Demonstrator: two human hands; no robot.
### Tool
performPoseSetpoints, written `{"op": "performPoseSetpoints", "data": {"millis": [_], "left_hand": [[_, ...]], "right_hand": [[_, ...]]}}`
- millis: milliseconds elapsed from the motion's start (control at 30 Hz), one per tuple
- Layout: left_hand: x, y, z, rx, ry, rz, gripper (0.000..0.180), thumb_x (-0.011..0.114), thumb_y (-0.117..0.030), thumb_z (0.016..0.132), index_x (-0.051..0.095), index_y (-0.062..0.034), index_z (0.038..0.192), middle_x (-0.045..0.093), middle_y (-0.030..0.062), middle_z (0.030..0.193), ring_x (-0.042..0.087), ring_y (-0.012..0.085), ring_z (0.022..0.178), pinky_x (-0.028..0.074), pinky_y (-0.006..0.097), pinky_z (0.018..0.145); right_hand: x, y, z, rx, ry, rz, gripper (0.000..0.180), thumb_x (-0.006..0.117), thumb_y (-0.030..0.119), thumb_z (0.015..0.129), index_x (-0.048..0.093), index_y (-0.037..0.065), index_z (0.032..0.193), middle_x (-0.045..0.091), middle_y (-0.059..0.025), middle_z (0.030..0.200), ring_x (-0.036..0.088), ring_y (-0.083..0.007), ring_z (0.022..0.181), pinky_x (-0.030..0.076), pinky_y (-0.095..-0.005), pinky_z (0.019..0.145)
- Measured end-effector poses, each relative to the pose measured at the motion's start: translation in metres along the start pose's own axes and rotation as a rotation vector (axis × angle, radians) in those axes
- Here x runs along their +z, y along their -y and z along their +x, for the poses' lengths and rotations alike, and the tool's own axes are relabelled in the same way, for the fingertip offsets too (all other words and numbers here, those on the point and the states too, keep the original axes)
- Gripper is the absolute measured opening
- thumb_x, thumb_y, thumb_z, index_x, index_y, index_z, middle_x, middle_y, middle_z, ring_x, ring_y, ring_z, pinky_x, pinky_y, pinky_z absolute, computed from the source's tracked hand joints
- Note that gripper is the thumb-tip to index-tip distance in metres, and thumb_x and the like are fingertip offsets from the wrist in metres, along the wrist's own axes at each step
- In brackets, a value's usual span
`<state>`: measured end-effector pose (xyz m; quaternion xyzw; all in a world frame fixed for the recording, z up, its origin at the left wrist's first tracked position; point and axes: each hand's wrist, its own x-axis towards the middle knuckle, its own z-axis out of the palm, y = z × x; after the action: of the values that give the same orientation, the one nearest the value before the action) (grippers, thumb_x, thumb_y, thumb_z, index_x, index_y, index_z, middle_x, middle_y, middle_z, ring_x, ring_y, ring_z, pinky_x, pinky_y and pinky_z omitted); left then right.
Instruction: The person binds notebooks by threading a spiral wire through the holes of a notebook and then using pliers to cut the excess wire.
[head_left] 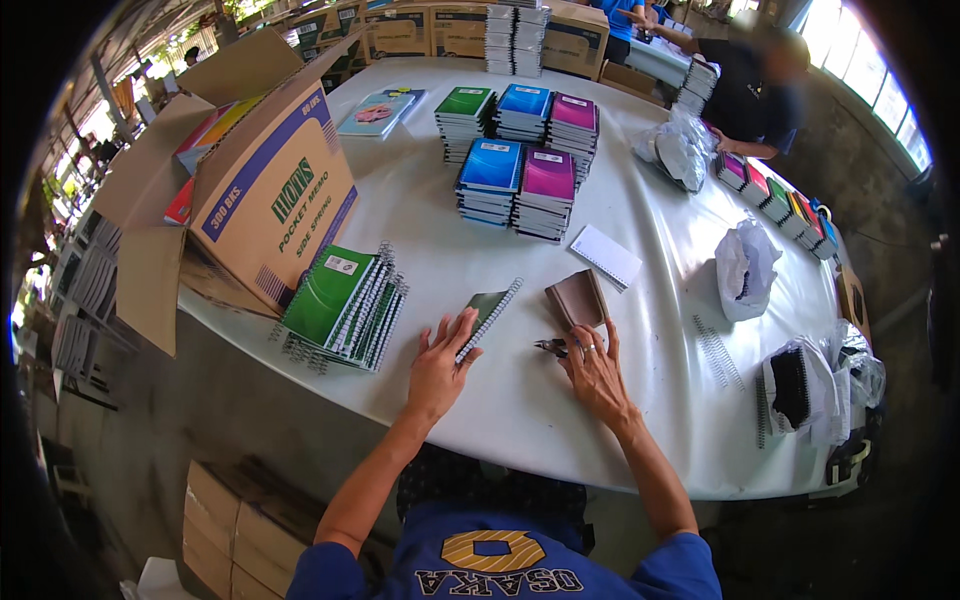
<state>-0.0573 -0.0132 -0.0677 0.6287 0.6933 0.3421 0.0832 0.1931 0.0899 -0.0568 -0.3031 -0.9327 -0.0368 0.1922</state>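
Observation:
Near the table's front edge, my left hand (443, 365) grips the lower end of a small green spiral notebook (485, 312), fingers on its cover and thumb by the wire coil. My right hand (597, 378) is curled over a dark-tipped tool that looks like pliers (551, 346); the palm hides most of it. Just beyond those fingers sits a brown block-like object (577, 299). To the left, a fanned stack of green spiral notebooks (340, 305) lies beside a large cardboard box. A white spiral-bound pad (606, 256) lies farther off.
The open cardboard box (275, 200) stands on the left. Stacks of blue, green and magenta notebooks (515, 185) fill the far middle. Loose wire coils (717, 352) and plastic bags (747, 270) lie to the right. Another person (745, 95) works at the far right.

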Motion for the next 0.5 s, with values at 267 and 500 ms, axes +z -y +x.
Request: {"op": "performPoseSetpoints", "data": {"millis": [267, 500], "left_hand": [[0.000, -0.012, -0.001, -0.030, -0.017, 0.043, 0.059, 0.052, -0.037, 0.096, 0.031, -0.0211, 0.149, 0.050, 0.0071, 0.141, 0.045, 0.0338, 0.132, 0.031, 0.049, 0.109], [-0.006, -0.022, -0.001, -0.018, -0.071, 0.095, 0.052, 0.053, -0.037, 0.096, 0.043, -0.0202, 0.144, 0.061, 0.0113, 0.128, 0.054, 0.0367, 0.121, 0.035, 0.053, 0.105]], "right_hand": [[-0.002, 0.010, -0.005, 0.061, 0.017, 0.121, 0.035, 0.062, 0.010, 0.086, 0.055, 0.004, 0.120, 0.052, -0.0159, 0.120, 0.047, -0.0315, 0.120, 0.031, -0.0518, 0.105], [-0.044, 0.071, 0.018, -0.041, -0.140, 0.461, 0.040, 0.068, 0.007, 0.081, 0.055, 0.003, 0.119, 0.057, -0.0140, 0.106, 0.056, -0.0318, 0.094, 0.046, -0.0407, 0.080]]}}
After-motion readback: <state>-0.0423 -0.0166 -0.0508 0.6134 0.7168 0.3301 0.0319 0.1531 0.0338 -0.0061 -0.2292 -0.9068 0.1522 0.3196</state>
